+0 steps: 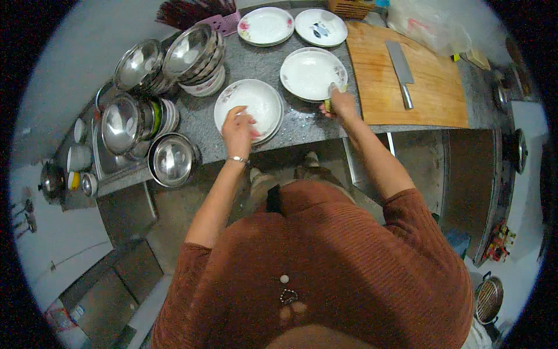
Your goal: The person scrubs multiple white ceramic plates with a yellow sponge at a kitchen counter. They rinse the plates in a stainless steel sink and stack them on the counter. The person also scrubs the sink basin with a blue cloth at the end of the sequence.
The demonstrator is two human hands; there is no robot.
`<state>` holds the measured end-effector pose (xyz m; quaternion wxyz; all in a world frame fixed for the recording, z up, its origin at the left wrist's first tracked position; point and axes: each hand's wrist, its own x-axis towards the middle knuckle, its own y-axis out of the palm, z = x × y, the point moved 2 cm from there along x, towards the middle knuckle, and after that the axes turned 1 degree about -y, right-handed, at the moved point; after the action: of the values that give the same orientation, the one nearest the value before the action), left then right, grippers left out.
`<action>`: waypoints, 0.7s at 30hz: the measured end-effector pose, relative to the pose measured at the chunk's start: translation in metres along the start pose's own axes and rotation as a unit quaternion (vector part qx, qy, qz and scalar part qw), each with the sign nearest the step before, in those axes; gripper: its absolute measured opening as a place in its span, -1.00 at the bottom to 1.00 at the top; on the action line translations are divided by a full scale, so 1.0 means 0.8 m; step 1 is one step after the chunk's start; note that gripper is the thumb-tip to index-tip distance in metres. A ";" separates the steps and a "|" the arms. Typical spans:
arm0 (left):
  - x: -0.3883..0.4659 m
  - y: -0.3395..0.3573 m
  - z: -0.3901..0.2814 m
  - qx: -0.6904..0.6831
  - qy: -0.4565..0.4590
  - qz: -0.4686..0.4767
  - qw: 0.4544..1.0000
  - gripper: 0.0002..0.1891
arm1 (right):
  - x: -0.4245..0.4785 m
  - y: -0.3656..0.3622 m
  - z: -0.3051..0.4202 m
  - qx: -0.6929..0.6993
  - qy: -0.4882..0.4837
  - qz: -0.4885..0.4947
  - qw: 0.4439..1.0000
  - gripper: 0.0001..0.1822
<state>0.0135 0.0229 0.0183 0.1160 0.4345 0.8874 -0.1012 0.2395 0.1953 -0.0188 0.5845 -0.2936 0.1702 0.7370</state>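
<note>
My right hand [342, 104] pinches a yellow-green cloth or sponge [329, 106] around the near right rim of a white plate [308, 74] with a floral edge. The thumb lies over the rim and the other fingers are below it. More than one rim shows there, so it may be a stack. To the left, my left hand [239, 126] is over a stack of white floral plates [257, 98], its fingers apart and slightly curled. It holds nothing, and whether its fingertips touch the top plate I cannot tell.
Beyond are more floral plates [266, 26] and a fish-patterned plate [321, 28]. A cleaver [399, 63] lies on the wooden cutting board [370, 96] at right. Steel bowls [189, 52] are stacked at left, and another steel bowl [172, 160] sits by the counter's front edge, near a sink [96, 150].
</note>
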 end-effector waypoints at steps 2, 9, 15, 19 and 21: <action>-0.006 -0.045 0.011 0.018 0.054 -0.060 0.997 -0.78 | 0.001 -0.003 0.000 -0.053 0.001 -0.015 0.998 -0.43; -0.009 -0.101 0.052 0.082 -0.013 -0.134 0.988 -0.68 | -0.055 0.003 0.014 -0.090 -0.005 0.082 0.993 -0.45; -0.002 -0.087 0.057 0.087 -0.023 -0.128 0.988 -0.63 | -0.089 0.097 0.028 -0.391 -0.384 0.050 0.835 -0.66; 0.000 -0.083 0.054 0.068 -0.018 -0.114 0.991 -0.60 | -0.084 0.180 0.007 -0.461 -0.551 0.044 0.695 -0.38; 0.001 -0.078 0.051 0.067 -0.028 -0.107 0.992 -0.59 | -0.073 0.197 -0.035 -0.501 -0.548 0.148 0.654 -0.38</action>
<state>-0.0320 -0.0257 -0.0162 0.1004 0.3405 0.9165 -0.1844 0.1025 0.0933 -0.0177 0.2196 -0.0557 -0.5345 0.8142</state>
